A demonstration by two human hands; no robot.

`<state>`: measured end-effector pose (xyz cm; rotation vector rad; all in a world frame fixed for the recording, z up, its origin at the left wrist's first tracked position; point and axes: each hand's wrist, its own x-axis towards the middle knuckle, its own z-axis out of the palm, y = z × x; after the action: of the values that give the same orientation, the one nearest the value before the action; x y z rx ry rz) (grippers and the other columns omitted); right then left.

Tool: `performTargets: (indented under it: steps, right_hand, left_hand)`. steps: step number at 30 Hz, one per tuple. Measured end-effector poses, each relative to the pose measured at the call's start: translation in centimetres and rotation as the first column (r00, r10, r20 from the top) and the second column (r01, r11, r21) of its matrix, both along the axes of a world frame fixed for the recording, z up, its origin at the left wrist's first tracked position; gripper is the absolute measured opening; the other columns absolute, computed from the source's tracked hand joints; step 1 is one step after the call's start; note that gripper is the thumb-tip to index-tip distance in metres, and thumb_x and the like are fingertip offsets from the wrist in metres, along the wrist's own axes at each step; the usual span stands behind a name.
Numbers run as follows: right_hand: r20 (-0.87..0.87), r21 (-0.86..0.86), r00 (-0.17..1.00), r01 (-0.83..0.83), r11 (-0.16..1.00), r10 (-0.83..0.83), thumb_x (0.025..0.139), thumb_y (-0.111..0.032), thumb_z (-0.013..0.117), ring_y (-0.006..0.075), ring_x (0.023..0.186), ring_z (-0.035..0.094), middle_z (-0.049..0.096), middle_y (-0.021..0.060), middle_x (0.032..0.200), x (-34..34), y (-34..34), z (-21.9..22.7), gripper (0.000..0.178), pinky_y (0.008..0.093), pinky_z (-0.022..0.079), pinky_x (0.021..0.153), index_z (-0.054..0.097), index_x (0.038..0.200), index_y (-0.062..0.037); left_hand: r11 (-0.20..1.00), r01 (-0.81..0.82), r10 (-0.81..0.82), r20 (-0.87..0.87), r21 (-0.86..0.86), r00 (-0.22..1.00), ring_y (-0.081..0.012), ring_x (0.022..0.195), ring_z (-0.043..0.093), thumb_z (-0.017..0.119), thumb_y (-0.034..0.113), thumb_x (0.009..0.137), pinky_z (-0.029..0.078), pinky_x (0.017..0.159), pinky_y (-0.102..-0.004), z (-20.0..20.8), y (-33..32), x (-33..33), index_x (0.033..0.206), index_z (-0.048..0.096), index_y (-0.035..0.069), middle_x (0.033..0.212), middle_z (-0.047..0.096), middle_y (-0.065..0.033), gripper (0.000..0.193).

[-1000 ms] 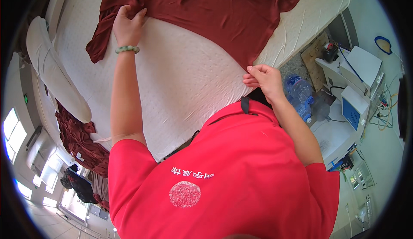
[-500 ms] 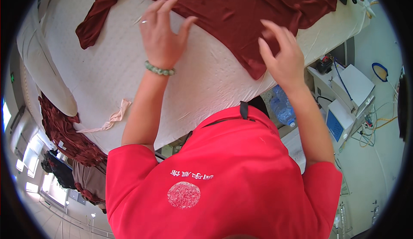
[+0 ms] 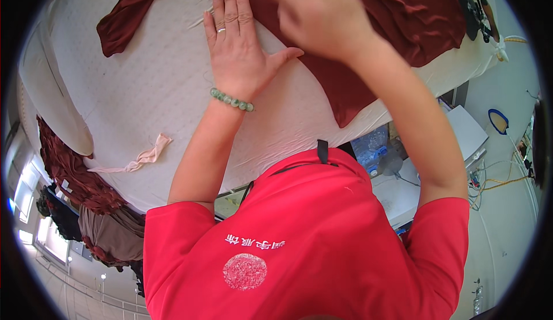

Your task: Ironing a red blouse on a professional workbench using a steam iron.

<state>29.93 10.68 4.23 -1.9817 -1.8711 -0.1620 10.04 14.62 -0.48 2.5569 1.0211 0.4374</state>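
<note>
A dark red garment (image 3: 322,78) lies spread over the padded white table (image 3: 155,84), with a narrow piece like a sleeve reaching left. My left hand (image 3: 239,46) rests flat at the garment's left edge, fingers stretched out and thumb spread onto the red cloth. It wears a ring and a green bead bracelet (image 3: 231,99). My right hand (image 3: 319,15) is over the cloth at the top, to the right of my left fingers. Motion smears its fingers, so their grip does not show.
An iron (image 3: 472,15) stands at the table's far right corner. A twisted pale pink strip (image 3: 144,157) lies near the left front edge. A padded white board (image 3: 55,95) and hanging dark red garments (image 3: 78,170) are at left. Plastic bottles (image 3: 371,150) sit below the right edge.
My left hand has come down flat at the cloth's edge. My right hand has swung up and left across the garment. The garment's front corner now sits slightly lower in view.
</note>
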Motion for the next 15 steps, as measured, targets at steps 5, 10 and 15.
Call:
performTargets:
  steps: [5, 10, 15]
  right_hand:
    - [-0.047, -0.062, 0.992, 0.111, 0.992, -0.114, 0.083, -0.017, 0.069, 0.0322, 0.126, 0.053, 0.059, 0.0133, 0.13, 1.4, -6.0, -0.8, 0.043, 0.0462, 0.042, 0.106, 0.064, 0.125, -0.01]
    - [-0.033, -0.255, 0.999, -0.01, 0.967, 0.001, 0.083, -0.015, 0.072, 0.0323, 0.119, 0.058, 0.061, 0.0135, 0.125, 0.6, -14.7, 0.8, 0.041, 0.0444, 0.046, 0.102, 0.064, 0.122, -0.0071]
    - [-0.254, -0.165, 0.953, 0.127, 0.978, -0.167, 0.079, -0.013, 0.077, 0.0302, 0.107, 0.063, 0.065, 0.011, 0.115, -2.9, -21.7, 2.5, 0.036, 0.0412, 0.05, 0.095, 0.066, 0.113, -0.0051]
  left_hand:
    - [1.0, 0.009, -0.009, -0.03, 0.015, 1.0, -0.0409, 0.149, 0.027, 0.077, 0.076, 0.06, 0.019, 0.121, -0.056, 0.0, 0.0, 0.0, 0.153, 0.03, -0.006, 0.159, 0.033, -0.0234, 0.132]
    - [0.998, 0.036, -0.031, -0.089, 0.056, 0.996, -0.0409, 0.15, 0.026, 0.075, 0.077, 0.063, 0.018, 0.121, -0.0558, 0.6, -0.2, 0.2, 0.152, 0.032, -0.006, 0.159, 0.033, -0.0235, 0.129]
    - [0.989, 0.051, -0.035, -0.118, 0.141, 0.992, -0.041, 0.15, 0.026, 0.073, 0.077, 0.066, 0.019, 0.121, -0.0556, 0.4, -0.6, 0.0, 0.151, 0.035, -0.006, 0.159, 0.034, -0.0234, 0.124]
